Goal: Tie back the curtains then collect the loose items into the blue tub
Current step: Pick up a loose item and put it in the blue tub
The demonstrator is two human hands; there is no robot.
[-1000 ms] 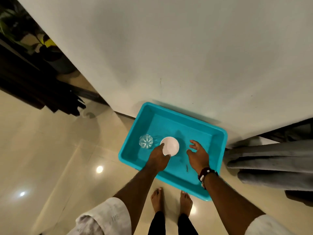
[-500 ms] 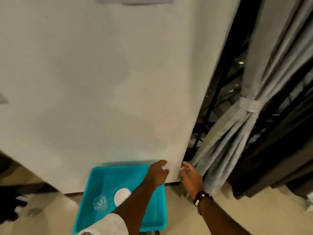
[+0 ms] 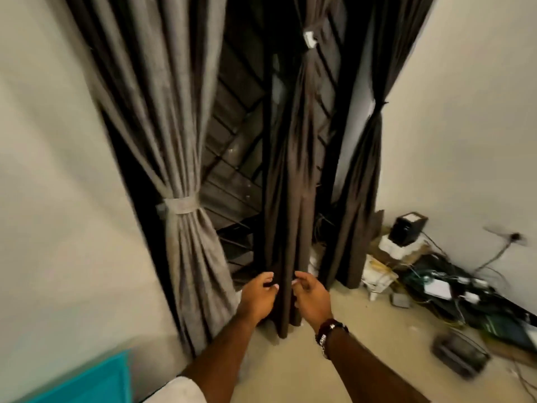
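1. Here, we are seeing only one corner of the blue tub [image 3: 96,382], cut off at the bottom left edge by the wall, so its inside is staying hidden from us.
2. We are finding the whole picture smeared by motion blur; the heap of cables and small devices [image 3: 453,289] on the floor at the right is too blurred to sort out, though a black box [image 3: 408,229] is standing out at the back of it.
3. We are seeing the tops of all the curtains running out of the frame. The grey curtain [image 3: 174,126] at the left is cinched by a pale tieback [image 3: 181,206]; the middle dark curtain [image 3: 293,184] is gathered high up by something with a white tag [image 3: 309,39], and a third dark curtain [image 3: 363,158] is pinched in near the right wall.
4. We are reaching both arms forward at the lower part of the middle dark curtain. Our left hand [image 3: 258,296] is curling its fingers against the curtain's left side, and our right hand [image 3: 312,296], with a beaded band [image 3: 329,334] at the wrist, is curling against its right side.
5. We seem to be gripping the folds between the two hands, though the blur is making the contact hard to judge.
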